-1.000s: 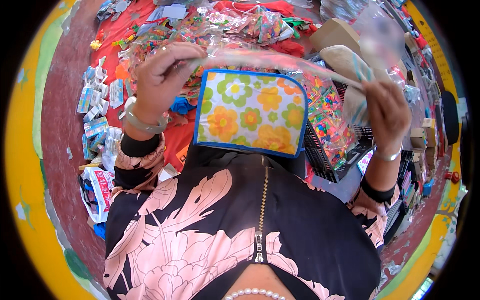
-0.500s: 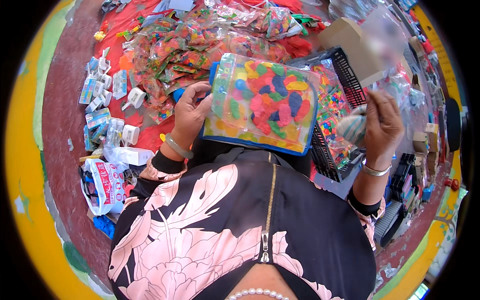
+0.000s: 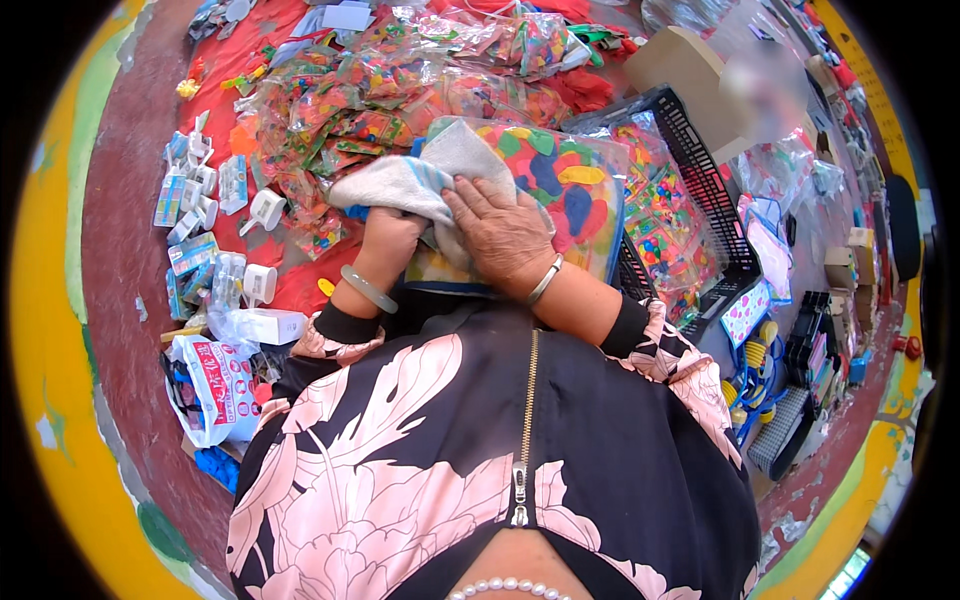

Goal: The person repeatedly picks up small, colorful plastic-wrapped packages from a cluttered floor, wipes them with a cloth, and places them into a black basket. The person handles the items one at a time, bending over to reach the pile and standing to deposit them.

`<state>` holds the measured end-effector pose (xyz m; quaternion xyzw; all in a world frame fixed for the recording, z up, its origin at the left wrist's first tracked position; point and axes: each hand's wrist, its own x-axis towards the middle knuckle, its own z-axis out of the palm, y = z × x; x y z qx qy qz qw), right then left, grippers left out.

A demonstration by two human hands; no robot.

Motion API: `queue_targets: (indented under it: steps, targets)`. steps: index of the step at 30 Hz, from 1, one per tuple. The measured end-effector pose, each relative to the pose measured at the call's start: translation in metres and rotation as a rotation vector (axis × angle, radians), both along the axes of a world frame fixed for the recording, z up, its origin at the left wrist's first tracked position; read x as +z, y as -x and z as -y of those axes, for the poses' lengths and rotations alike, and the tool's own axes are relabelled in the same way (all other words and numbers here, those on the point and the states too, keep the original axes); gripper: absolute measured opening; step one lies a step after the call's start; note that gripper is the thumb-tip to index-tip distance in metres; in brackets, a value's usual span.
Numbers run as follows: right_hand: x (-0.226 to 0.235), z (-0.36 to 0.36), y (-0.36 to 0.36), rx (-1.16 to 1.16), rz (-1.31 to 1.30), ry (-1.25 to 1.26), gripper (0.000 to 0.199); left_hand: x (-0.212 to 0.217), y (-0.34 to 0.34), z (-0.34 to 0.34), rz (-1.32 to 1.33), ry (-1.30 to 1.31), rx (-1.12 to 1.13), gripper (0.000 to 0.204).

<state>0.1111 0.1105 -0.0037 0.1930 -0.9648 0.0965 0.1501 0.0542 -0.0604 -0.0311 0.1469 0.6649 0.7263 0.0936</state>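
Note:
A clear plastic bag of colourful balloons (image 3: 578,200) lies on a blue-edged, yellow-patterned flat pad (image 3: 440,272) across my lap. Over the bag's left part spreads a crumpled whitish cloth (image 3: 405,185) with pale blue stripes. My right hand (image 3: 503,232) lies on the cloth with its fingers stretched out, pressing it against the bag. At the bag's left edge is my left hand (image 3: 393,238), its fingers hidden beneath the cloth.
A black plastic crate (image 3: 705,190) holding small balloon packets stands close on the right, with an open cardboard box (image 3: 680,80) behind. Many balloon packets (image 3: 390,90) are heaped ahead on red sheeting. White plastic pumps (image 3: 266,210) and a white carrier bag (image 3: 215,390) lie at left.
My right hand has swung from above the crate to the bag, bringing the cloth down onto it. The cloth now covers my left hand's fingers, which were at the bag's edge.

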Motion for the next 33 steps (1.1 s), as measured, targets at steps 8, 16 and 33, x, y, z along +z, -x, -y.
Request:
queue_targets:
  steps: [8,16,33]
  targets:
    - [0.018,-0.045,-0.006,-0.382,0.039,-0.286,0.040,0.006,-0.001,0.003,0.351,-0.005,-0.086,0.010]
    - [0.028,-0.127,-0.021,-0.566,-0.003,0.011,0.031,0.008,0.001,0.005,0.380,-0.020,-0.085,0.010]
    - [0.182,-0.118,-0.044,-0.430,0.006,0.060,0.021,0.178,0.016,-0.147,0.056,-0.136,-0.546,0.022]
